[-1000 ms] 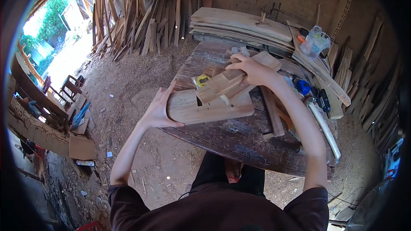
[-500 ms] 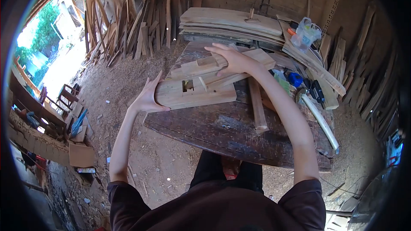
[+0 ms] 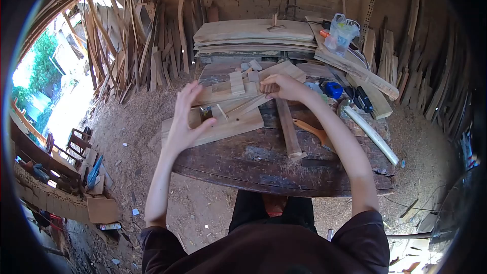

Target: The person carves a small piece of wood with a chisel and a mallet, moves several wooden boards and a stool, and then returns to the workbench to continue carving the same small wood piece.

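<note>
wooden pieces are handled above a dark, scuffed wooden worktop (image 3: 243,172).
a small brown wooden block (image 3: 268,88) is gripped by the fingers of the right hand (image 3: 288,89), over the worktop's far half. the left hand (image 3: 183,121) is opened, thumb spread, at the left part of a pale, flat wooden board (image 3: 231,128); whether the board is touched cannot be told. a short pale wooden strip (image 3: 237,83) is laid across other pieces beyond the board, and a long brown wooden bar (image 3: 289,131) is seen to its right.
</note>
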A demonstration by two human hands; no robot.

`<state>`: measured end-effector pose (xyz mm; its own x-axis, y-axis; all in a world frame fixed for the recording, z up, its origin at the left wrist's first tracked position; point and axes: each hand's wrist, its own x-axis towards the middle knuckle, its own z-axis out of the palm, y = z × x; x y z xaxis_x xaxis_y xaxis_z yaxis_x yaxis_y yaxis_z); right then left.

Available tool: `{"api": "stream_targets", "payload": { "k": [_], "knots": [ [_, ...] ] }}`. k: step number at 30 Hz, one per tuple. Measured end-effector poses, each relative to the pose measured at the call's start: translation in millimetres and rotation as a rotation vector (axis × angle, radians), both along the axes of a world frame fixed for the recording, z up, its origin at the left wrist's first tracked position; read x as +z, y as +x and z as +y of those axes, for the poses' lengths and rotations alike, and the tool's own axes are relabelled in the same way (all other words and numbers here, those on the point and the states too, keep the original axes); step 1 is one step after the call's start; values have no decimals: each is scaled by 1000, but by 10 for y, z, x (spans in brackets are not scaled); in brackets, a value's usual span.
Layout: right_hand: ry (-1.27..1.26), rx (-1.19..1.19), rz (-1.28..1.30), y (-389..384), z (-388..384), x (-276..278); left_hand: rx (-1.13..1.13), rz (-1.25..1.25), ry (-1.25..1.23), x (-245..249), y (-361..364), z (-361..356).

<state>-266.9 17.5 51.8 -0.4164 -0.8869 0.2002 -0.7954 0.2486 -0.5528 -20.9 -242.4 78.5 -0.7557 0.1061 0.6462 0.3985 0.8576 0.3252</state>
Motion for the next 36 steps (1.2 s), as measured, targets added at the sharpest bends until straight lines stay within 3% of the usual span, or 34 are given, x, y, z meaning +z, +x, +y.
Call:
{"api": "stream_targets", "payload": {
  "k": [3,4,11,14,15,17,23,26,27,29,30,32,33,36],
  "knots": [
    [-220,48,131,163,196,-9,-76,46,-23,-34,-18,332],
    [-216,41,-33,194,248,-5,-125,13,-11,-68,-15,426],
    [-321,24,-56,372,509,13,-264,-2,8,-420,-91,1050],
    [-312,-4,73,1046,597,136,-379,-294,885,-612,-77,1362],
    [-281,-1,110,1255,609,98,-381,-308,893,-631,-70,1389],
    [-283,7,155,1607,650,9,-504,-602,1204,-672,-51,1441],
    [-255,-174,319,2036,956,-168,-377,-559,1084,-825,144,1517],
    [-334,-294,286,2214,1210,-142,-32,-508,897,-945,189,1268],
    [-330,-296,282,2268,1306,-201,-31,-513,900,-987,202,1189],
    [-475,-496,166,2354,1509,-322,239,-133,40,-1045,217,1121],
    [-468,-493,168,2402,1591,-357,284,-216,109,-993,262,1178],
    [-500,-721,208,2487,1746,-421,197,-126,83,-823,262,1383],
    [-494,-723,206,2498,1827,-454,109,-35,49,-729,243,1466],
    [-431,-977,212,2546,2021,-547,-179,-244,-5,-681,4,1638]
  ]
}}
